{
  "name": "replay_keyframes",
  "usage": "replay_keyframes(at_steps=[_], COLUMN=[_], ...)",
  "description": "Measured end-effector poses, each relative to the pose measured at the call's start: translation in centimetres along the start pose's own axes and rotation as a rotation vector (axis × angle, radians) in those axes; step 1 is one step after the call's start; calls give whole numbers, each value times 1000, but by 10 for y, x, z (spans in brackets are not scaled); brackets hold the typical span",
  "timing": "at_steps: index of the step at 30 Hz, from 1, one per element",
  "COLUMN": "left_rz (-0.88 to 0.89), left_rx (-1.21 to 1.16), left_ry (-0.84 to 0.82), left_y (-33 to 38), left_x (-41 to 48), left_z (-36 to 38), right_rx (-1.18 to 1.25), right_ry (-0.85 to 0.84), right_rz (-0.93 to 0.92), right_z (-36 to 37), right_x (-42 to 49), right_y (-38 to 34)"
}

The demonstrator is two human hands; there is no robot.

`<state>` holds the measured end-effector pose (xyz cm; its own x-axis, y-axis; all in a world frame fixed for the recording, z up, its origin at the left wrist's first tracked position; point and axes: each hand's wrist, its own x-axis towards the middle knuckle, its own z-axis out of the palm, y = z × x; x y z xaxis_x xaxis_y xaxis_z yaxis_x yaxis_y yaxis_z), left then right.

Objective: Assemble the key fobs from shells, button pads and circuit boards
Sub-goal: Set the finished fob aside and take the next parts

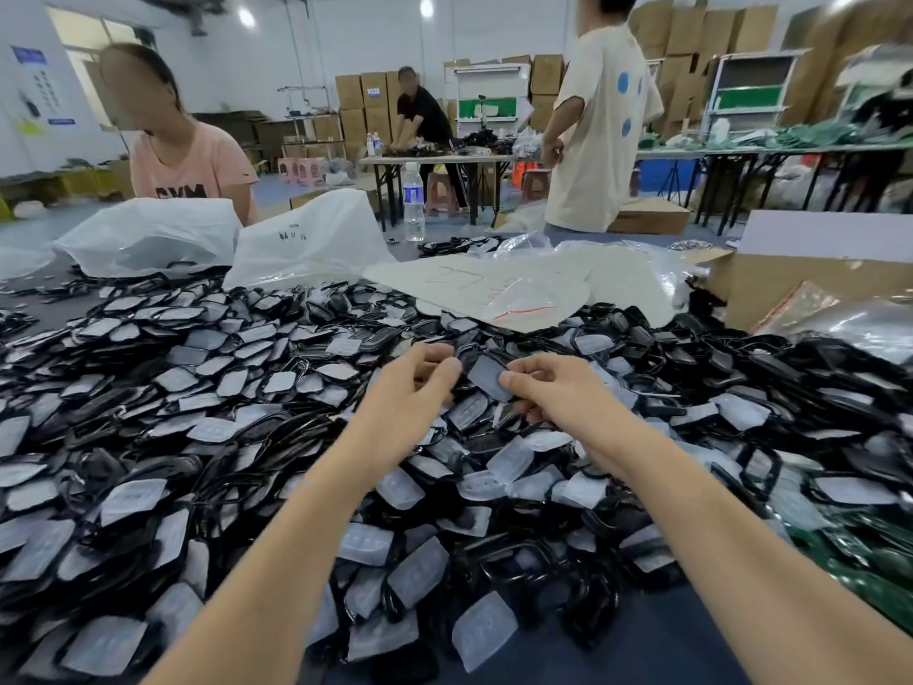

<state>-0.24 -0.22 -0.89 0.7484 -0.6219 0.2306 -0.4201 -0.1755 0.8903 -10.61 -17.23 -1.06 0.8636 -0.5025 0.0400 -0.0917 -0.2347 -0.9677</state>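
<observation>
Bright, even workshop light, wide-angle view
White glare from ceiling lamps (426, 6) and a left window (81, 42); shadows soft; edges bow and smear, far background slightly blurred.

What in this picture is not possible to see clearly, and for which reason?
Head view only:
1. Key fob piece, pinched between the left hand and right hand: its underside faces away and fingers cover its edges, so whether a board sits inside cannot be told.
2. Green circuit boards: cut off by the right edge.
3. Writing on the white bag: too small to read.
</observation>
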Motion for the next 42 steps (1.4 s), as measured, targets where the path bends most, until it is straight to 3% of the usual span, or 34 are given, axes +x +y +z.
replay_keyframes(at_steps=[7,12,17,26,35,42], left_rz=[80,52,50,8,16,11], left_rx=[-175,-289,-339,-398,-404,-393], left_ry=[-59,-12,-15,-119,-78,-73], left_y=[13,25,30,23,23,22], left_x=[-16,-28,-37,-42,-42,-42], left_z=[69,106,132,140,142,141], right_rx=[16,259,329,252,458,457], right_ry=[142,164,178,134,49,75], right_rz=[-79,-103,-102,-95,-116,-112], right_z=[-41,-57,-66,-77,-76,-73], right_x=[-45,-68,-76,-76,-74,-74], right_y=[12,24,41,56,65,65])
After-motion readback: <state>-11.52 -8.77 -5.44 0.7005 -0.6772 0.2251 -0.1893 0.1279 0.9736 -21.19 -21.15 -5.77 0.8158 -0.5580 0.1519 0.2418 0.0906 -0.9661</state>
